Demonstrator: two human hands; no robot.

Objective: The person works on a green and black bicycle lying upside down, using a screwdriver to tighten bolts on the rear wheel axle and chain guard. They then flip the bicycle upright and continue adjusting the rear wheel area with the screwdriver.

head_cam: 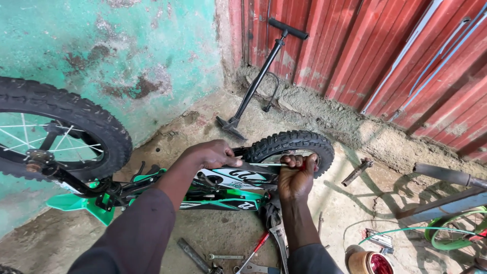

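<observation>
- One small green, black and white child's bicycle frame (pixel 223 195) lies inverted on the dirt floor (pixel 213 233), directly beneath both hands.
- Right hand (pixel 296 175): fist fully closed around one red-handled tool (pixel 284 164), whose thin metal shaft runs left from the fist toward the left hand; the tool type cannot be determined.
- Left hand (pixel 215 153): palm down, fingers curled over the top of the frame, thumb extended toward the right hand. It presses on the frame rather than enclosing it.
- Two knobby black tyred wheels: one small wheel (pixel 293 144) immediately behind the right hand, one larger wheel (pixel 61 132) well to the left of the left hand.
- One green plastic saddle (pixel 81 204) sits below and left of the left forearm.
- Below the right wrist, on the floor: one red-handled screwdriver (pixel 256 248) and at least three metal spanners (pixel 225 257), loosely grouped.
- One black floor pump (pixel 261 76) leans on the red corrugated metal wall (pixel 385 50), well beyond both hands.
- One rusty metal part (pixel 356 171) lies right of the right hand.
</observation>
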